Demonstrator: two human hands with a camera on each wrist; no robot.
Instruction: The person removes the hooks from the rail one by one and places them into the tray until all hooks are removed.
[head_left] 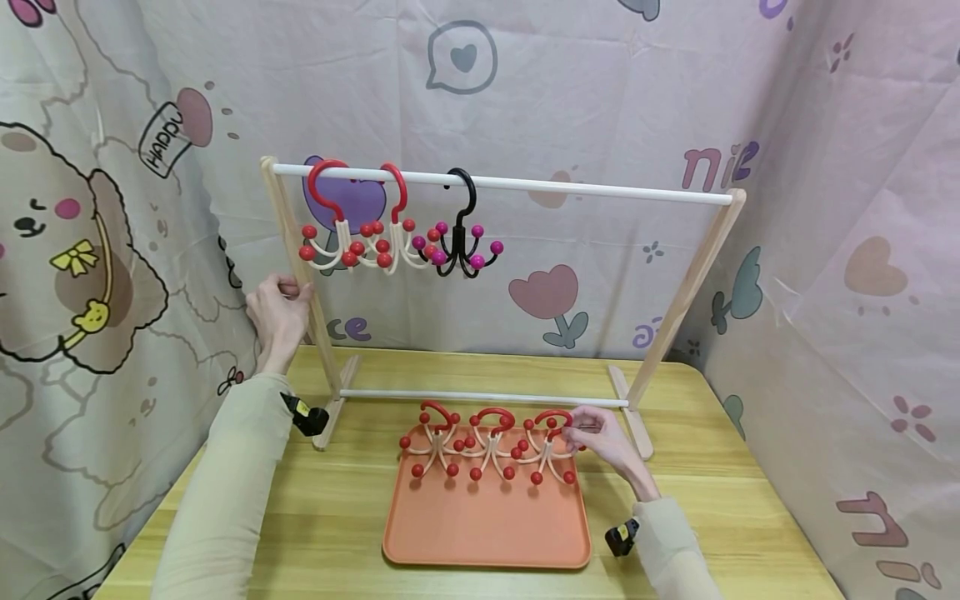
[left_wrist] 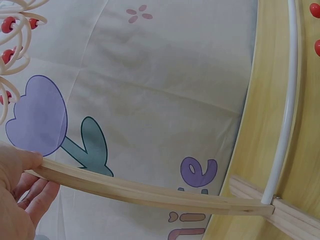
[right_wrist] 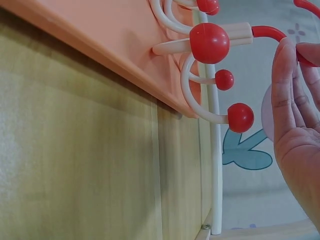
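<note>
My left hand (head_left: 279,315) grips the left wooden post (left_wrist: 135,192) of a hanging rack, thumb on one side and fingers on the other. My right hand (head_left: 602,435) pinches the red hook of a multi-prong hook hanger (right_wrist: 239,33) with cream prongs and red ball tips. That hanger stands at the right end of a row on an orange tray (head_left: 487,525). Beside it are a middle hanger (head_left: 491,450) and a left hanger (head_left: 438,446) of the same kind.
From the rack's white top rail (head_left: 600,189) hang two red-and-cream hangers, one at the far left (head_left: 342,237) and another (head_left: 396,233) beside it, then a black hanger (head_left: 459,237) with pink balls. A lower white rail (head_left: 480,397) runs behind the tray. Printed cloth (head_left: 465,108) surrounds the wooden table (head_left: 697,500).
</note>
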